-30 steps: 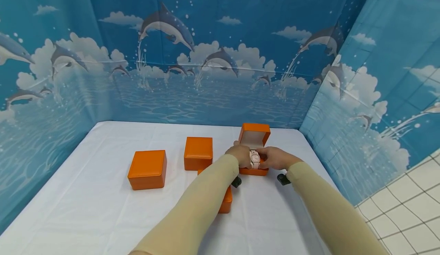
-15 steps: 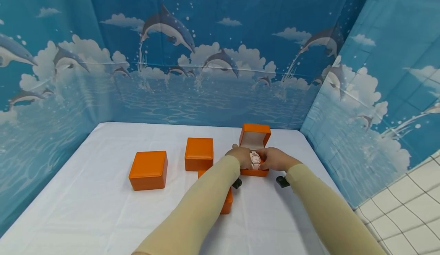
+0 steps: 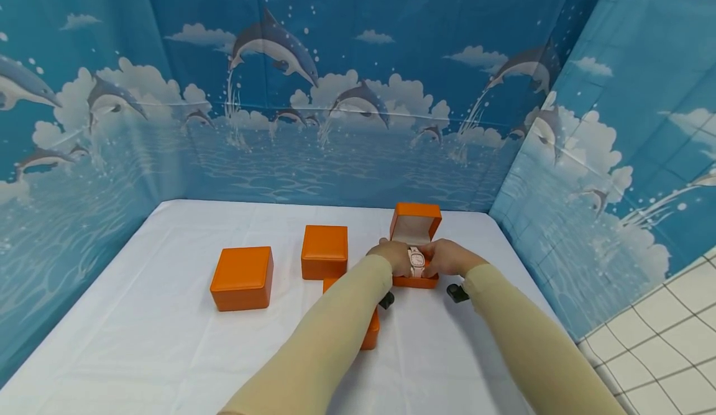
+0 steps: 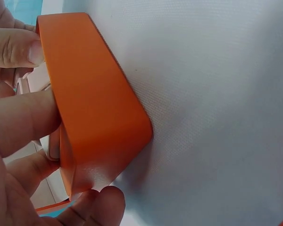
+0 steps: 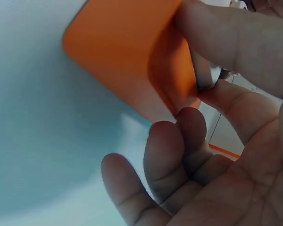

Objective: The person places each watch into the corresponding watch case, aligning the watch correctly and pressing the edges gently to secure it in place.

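Note:
An orange watch box stands on the white cloth with its lid raised, showing a pale lining. In it lies a wristwatch with a pale strap and squarish face. My left hand holds the watch's left side, some fingers dipping inside the box wall and others resting outside it. From the right, my right hand grips the other side, thumb and index finger inside the rim, remaining fingers curled by the outer wall. The hands hide the watch's edges in the head view.
Two closed orange boxes stand to the left, one farther left and one nearer the middle. Another orange box is mostly hidden under my left forearm. Dolphin-printed curtains border the table at the back and sides.
Both hands stay at the watch in the raised-lid box, with barely any movement. The whole head view has shifted slightly.

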{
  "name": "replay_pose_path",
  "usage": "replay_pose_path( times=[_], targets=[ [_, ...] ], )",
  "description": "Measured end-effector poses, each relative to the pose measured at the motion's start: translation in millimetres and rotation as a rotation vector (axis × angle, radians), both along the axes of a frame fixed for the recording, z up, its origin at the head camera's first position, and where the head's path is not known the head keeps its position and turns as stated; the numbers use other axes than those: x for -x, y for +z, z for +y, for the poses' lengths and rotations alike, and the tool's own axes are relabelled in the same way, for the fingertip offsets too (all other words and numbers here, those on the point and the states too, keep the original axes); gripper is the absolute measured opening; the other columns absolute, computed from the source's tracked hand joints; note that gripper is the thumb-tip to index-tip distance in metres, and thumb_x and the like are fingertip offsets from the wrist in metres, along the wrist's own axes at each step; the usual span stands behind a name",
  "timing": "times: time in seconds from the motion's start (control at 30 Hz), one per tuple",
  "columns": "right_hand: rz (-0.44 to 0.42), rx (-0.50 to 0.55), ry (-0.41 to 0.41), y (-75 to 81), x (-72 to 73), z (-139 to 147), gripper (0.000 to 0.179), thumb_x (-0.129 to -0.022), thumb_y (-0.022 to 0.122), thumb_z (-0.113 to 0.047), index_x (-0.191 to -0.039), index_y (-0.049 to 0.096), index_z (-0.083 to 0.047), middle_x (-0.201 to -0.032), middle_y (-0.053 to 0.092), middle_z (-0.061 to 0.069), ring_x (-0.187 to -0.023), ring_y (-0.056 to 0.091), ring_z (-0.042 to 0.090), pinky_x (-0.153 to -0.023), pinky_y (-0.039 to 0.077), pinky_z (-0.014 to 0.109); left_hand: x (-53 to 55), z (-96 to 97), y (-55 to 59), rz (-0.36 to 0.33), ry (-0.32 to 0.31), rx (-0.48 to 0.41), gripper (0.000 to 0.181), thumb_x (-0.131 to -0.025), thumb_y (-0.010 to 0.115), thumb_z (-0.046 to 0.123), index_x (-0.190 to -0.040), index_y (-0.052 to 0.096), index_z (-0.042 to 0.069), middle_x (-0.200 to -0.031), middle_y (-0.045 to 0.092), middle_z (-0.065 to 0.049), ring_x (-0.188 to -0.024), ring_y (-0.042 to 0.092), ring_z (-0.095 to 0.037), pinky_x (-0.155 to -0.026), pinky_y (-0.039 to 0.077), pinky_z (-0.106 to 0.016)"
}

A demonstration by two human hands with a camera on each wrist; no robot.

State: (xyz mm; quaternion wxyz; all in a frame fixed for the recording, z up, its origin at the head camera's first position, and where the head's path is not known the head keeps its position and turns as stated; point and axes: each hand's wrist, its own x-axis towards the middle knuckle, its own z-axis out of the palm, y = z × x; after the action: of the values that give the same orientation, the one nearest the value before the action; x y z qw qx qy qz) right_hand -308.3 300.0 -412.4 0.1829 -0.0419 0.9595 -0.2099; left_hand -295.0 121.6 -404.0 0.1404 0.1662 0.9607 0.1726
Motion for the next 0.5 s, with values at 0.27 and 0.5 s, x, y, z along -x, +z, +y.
replay_pose_path(
  times=[0.27,0.5],
  targets=[
    [-0.019,-0.035,-0.012,1.3,1.3,-3.7,0.077,-0.086,0.086,-0.014,-0.155,0.052,-0.009,-0.132,0.069,0.013,-0.109,0.058,0.029,-0.103,0.054,0.047,-2.2,-0.2,0.8,0.004,0.009,0.008,0.04,-0.092,0.078,0.029,-0.13,0.073,0.018,-0.109,0.063,-0.006,-0.096,0.048,-0.018,-0.072,0.051,-0.031],
    [-0.015,-0.063,0.004,5.9,-0.6,-6.2,0.076,-0.086,0.085,-0.014,-0.155,0.052,-0.011,-0.129,0.069,0.012,-0.108,0.057,0.03,-0.104,0.053,0.047,0.0,2.9,0.0,-0.024,0.049,0.026,0.04,-0.093,0.078,0.03,-0.129,0.071,0.016,-0.111,0.06,-0.007,-0.093,0.051,-0.019,-0.072,0.052,-0.032]
  ],
)
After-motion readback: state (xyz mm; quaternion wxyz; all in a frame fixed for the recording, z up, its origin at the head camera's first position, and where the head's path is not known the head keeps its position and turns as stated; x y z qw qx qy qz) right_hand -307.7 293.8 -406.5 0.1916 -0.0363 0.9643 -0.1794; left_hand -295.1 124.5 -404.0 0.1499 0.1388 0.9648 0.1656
